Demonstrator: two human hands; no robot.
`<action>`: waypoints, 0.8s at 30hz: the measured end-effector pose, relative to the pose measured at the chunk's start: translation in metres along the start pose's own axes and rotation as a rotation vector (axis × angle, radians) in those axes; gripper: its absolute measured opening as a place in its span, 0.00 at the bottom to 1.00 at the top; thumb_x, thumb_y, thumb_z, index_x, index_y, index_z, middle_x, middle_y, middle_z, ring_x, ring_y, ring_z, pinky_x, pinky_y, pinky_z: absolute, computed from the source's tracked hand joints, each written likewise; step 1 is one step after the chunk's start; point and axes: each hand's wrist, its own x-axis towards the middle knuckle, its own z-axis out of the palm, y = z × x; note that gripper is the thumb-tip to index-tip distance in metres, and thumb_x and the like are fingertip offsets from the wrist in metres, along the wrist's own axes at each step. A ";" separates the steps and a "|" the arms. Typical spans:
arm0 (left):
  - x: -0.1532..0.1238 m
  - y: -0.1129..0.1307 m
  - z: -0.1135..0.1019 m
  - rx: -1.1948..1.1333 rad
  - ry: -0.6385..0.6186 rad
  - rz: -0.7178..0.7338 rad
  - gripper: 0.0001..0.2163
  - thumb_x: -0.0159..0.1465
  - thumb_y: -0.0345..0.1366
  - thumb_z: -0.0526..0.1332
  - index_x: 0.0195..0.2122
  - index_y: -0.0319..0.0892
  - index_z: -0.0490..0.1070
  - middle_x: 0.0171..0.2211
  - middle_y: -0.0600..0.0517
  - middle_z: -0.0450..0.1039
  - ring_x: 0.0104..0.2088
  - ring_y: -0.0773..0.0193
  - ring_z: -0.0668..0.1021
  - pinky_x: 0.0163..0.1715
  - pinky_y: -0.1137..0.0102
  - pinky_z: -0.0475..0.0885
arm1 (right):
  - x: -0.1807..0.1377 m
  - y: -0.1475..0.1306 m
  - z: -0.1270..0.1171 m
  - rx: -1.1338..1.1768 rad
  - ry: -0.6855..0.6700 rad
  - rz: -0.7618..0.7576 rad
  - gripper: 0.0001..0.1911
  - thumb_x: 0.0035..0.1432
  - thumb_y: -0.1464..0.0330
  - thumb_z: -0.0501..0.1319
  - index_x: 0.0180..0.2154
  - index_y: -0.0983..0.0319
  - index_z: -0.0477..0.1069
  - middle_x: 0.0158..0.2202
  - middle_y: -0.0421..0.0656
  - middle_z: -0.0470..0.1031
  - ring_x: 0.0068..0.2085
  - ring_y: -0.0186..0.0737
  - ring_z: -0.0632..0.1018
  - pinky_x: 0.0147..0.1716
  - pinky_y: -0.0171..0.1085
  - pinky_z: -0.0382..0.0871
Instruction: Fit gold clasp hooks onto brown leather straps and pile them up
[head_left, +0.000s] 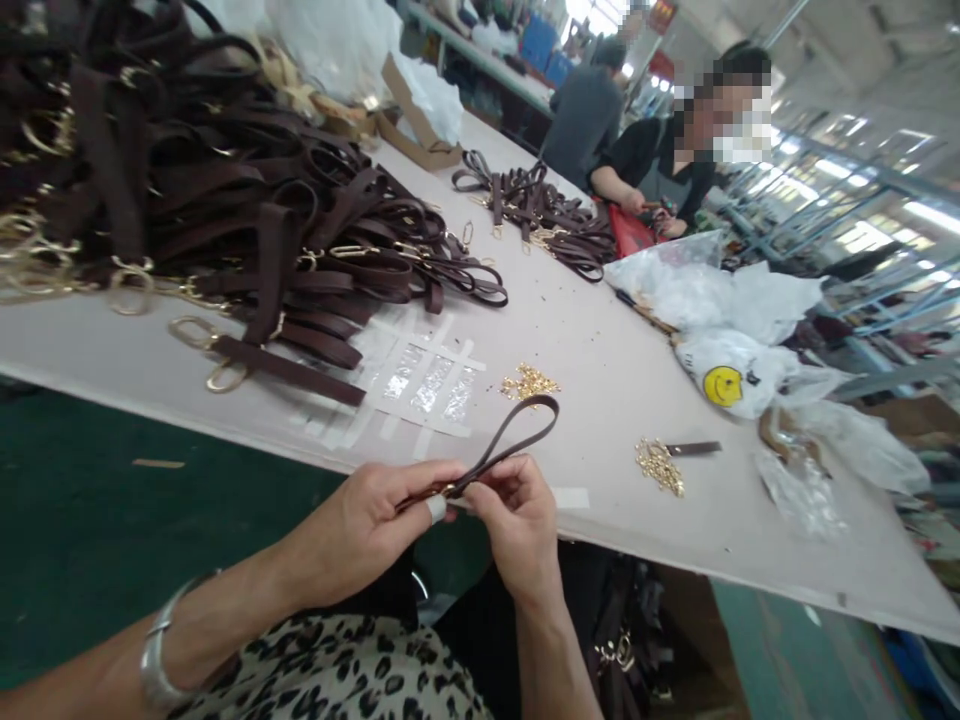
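Note:
A dark brown leather strap [534,437], bent into a loop, stands up from between my two hands at the table's front edge. My left hand [379,520] is closed on its lower end, with white tape round one finger. My right hand [517,515] pinches the strap just below the loop. A bit of gold metal shows between the fingers; its shape is too small to make out. Just beyond the loop lies a small pile of gold hardware pieces [531,382]. Farther right, a second gold pile [660,468] touches a short brown strap piece [696,449].
A large heap of brown straps [285,230] with gold rings fills the table's left. A smaller strap pile [551,215] lies farther back, near a co-worker [660,170]. Plastic bags [739,360] line the right side. Clear film taped to the table [427,385] lies before me.

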 end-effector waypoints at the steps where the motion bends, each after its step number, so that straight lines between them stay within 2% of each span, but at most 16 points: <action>1: 0.001 0.000 0.002 -0.054 -0.001 -0.035 0.12 0.65 0.36 0.62 0.47 0.46 0.79 0.41 0.52 0.82 0.43 0.58 0.81 0.47 0.69 0.74 | -0.002 -0.001 -0.001 -0.012 -0.013 0.000 0.12 0.52 0.67 0.70 0.34 0.59 0.66 0.29 0.34 0.74 0.31 0.33 0.75 0.33 0.33 0.70; 4: 0.006 -0.001 0.010 -0.271 -0.002 -0.209 0.08 0.65 0.40 0.62 0.41 0.43 0.76 0.29 0.52 0.79 0.30 0.64 0.79 0.33 0.73 0.73 | -0.005 -0.004 -0.013 -0.110 -0.091 -0.024 0.11 0.54 0.65 0.68 0.36 0.59 0.68 0.32 0.36 0.76 0.33 0.34 0.77 0.35 0.34 0.71; 6: 0.008 -0.002 0.016 -0.399 0.023 -0.326 0.09 0.64 0.41 0.63 0.41 0.42 0.73 0.23 0.55 0.76 0.23 0.68 0.75 0.25 0.76 0.68 | 0.000 -0.004 -0.035 -0.324 -0.055 -0.092 0.10 0.57 0.62 0.66 0.39 0.59 0.70 0.34 0.39 0.78 0.35 0.36 0.78 0.37 0.36 0.72; 7: 0.009 -0.003 0.018 -0.451 0.045 -0.359 0.11 0.63 0.41 0.64 0.43 0.42 0.72 0.22 0.55 0.74 0.21 0.70 0.73 0.24 0.77 0.66 | 0.005 -0.004 -0.051 -0.456 0.012 -0.131 0.11 0.59 0.60 0.64 0.40 0.59 0.71 0.35 0.40 0.79 0.36 0.37 0.79 0.38 0.36 0.73; 9: 0.010 -0.004 0.022 -0.533 0.108 -0.382 0.16 0.61 0.43 0.67 0.46 0.41 0.72 0.21 0.57 0.72 0.20 0.72 0.70 0.22 0.78 0.64 | 0.019 -0.003 -0.093 -0.714 0.230 -0.199 0.15 0.61 0.56 0.60 0.42 0.60 0.71 0.37 0.44 0.79 0.37 0.39 0.79 0.40 0.39 0.73; 12: 0.011 -0.003 0.024 -0.600 0.183 -0.402 0.22 0.55 0.43 0.72 0.48 0.39 0.73 0.25 0.55 0.74 0.23 0.72 0.71 0.24 0.78 0.66 | 0.046 -0.003 -0.162 -0.917 0.464 -0.208 0.18 0.61 0.57 0.56 0.45 0.63 0.71 0.43 0.52 0.78 0.43 0.45 0.77 0.47 0.46 0.69; 15: 0.011 -0.003 0.023 -0.590 0.175 -0.436 0.23 0.52 0.39 0.75 0.48 0.38 0.76 0.29 0.52 0.77 0.26 0.70 0.74 0.26 0.77 0.67 | 0.068 -0.002 -0.212 -1.119 0.500 -0.185 0.19 0.59 0.59 0.55 0.46 0.64 0.73 0.43 0.53 0.78 0.43 0.49 0.75 0.49 0.49 0.65; 18: 0.011 -0.003 0.021 -0.565 0.133 -0.414 0.19 0.53 0.35 0.74 0.46 0.40 0.78 0.32 0.50 0.79 0.27 0.69 0.74 0.25 0.77 0.66 | 0.083 0.003 -0.235 -1.273 0.439 -0.160 0.19 0.60 0.61 0.54 0.46 0.63 0.75 0.40 0.52 0.79 0.42 0.48 0.75 0.48 0.47 0.65; 21: 0.013 -0.003 0.019 -0.567 0.106 -0.385 0.15 0.52 0.33 0.73 0.42 0.40 0.79 0.35 0.49 0.81 0.29 0.68 0.75 0.29 0.75 0.68 | 0.091 0.006 -0.241 -1.366 0.374 -0.143 0.18 0.60 0.63 0.53 0.44 0.63 0.77 0.39 0.51 0.79 0.41 0.47 0.75 0.47 0.45 0.65; 24: 0.015 0.000 0.020 -0.550 0.132 -0.382 0.11 0.52 0.32 0.72 0.36 0.38 0.79 0.31 0.51 0.79 0.26 0.69 0.75 0.28 0.75 0.67 | 0.097 0.000 -0.246 -1.391 0.311 -0.108 0.16 0.57 0.64 0.55 0.42 0.60 0.78 0.37 0.49 0.80 0.40 0.47 0.76 0.45 0.44 0.66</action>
